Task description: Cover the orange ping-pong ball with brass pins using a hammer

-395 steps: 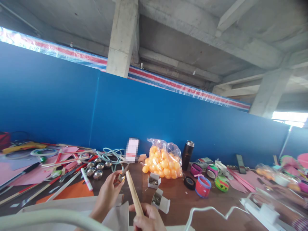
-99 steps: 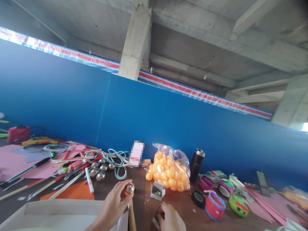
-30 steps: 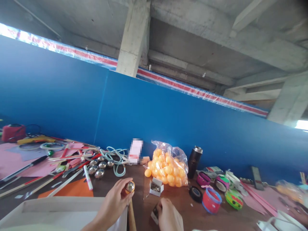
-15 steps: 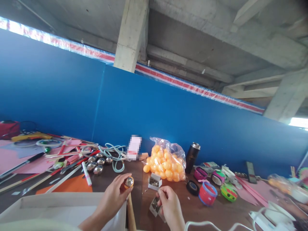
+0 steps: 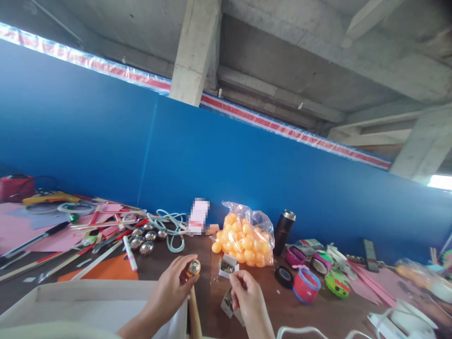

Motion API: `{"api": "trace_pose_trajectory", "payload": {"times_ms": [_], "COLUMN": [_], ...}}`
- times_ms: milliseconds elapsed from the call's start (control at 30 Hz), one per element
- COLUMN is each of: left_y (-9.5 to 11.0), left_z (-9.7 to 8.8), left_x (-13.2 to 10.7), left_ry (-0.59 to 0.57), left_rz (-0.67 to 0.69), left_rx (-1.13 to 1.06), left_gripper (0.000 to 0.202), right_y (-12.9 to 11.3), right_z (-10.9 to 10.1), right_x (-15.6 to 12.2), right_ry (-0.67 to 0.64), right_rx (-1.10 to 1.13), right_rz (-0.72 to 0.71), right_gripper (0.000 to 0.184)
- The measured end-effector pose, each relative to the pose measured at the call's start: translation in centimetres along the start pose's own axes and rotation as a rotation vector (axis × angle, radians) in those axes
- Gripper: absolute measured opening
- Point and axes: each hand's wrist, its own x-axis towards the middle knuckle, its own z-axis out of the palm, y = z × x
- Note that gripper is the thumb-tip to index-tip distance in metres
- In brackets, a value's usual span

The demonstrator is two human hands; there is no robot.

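My left hand is closed around an orange plastic ball, whose upward side carries shiny silver pieces that look like thumbtack heads. Thumb and fingertips are pinched together on my right hand; anything between them is too small to make out. Just beyond these fingertips stands an open small white box with small metal pieces inside. A second small box of metal pieces lies under my right hand, partly hidden by it.
A clear bag of orange balls stands behind the boxes, beside a black flask. Silver-covered balls sit left, near a pale cord. A white tray and wooden stick lie near me; black tape is right.
My right hand has shifted slightly up toward the standing box, its fingers still pinched. My left hand still holds the ball, which is turned slightly. The whole view has shifted a little.
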Motion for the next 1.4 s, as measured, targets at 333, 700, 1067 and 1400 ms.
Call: {"api": "trace_pose_trajectory", "payload": {"times_ms": [333,700,1067,1400], "left_y": [0.6,0.5,0.8,1.0], "left_z": [1.4,1.8,1.5,1.4], "left_x": [-0.6,-0.7,-0.5,-0.3], "left_ry": [-0.099,-0.195,-0.277,-0.296], "left_rz": [-0.004,-0.099,-0.165,-0.17], "left_rx": [-0.131,-0.242,-0.301,-0.283], "left_gripper": [0.037,0.043,0.044,0.044], "right_y": [-1.6,-2.7,-2.0,-1.7], "right_z": [1.3,2.9,3.2,3.1], "right_x": [-1.1,-2.2,-2.0,-2.1], "right_ry": [-0.123,-0.273,-0.31,-0.317], "right_rx": [0.275,0.286,0.357,0.362], "right_rz": [0.013,0.004,0.058,0.059], "right_gripper": [0.032,0.021,0.021,0.02]}}
